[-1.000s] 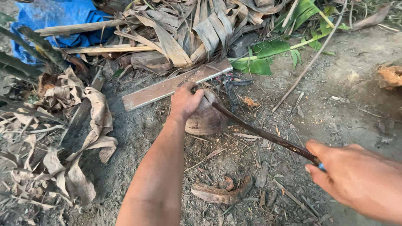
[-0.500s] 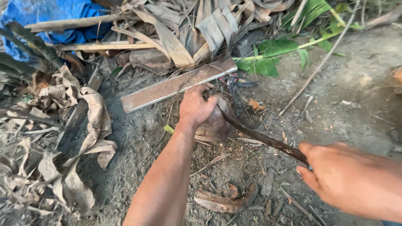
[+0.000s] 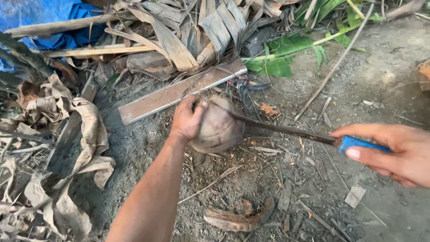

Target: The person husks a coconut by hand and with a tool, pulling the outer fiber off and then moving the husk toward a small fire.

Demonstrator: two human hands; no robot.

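My left hand (image 3: 187,118) grips a brown husked coconut (image 3: 219,130) from its left side and holds it on the dirt ground. My right hand (image 3: 394,150) holds the blue handle of a long dark knife (image 3: 286,130). The blade runs left from the handle, and its tip rests on the top of the coconut, close to my left thumb.
A flat wooden plank (image 3: 179,92) lies just behind the coconut. Dry palm leaves (image 3: 67,134) pile up at the left and top, with blue tarp (image 3: 49,18) behind. A curved piece of husk (image 3: 237,215) lies in front. Green leaves (image 3: 286,54) lie at upper right.
My right hand has swung right and up, so the blue handle now shows. The blade has come level across the coconut's top. My left hand shifted to the coconut's left side.
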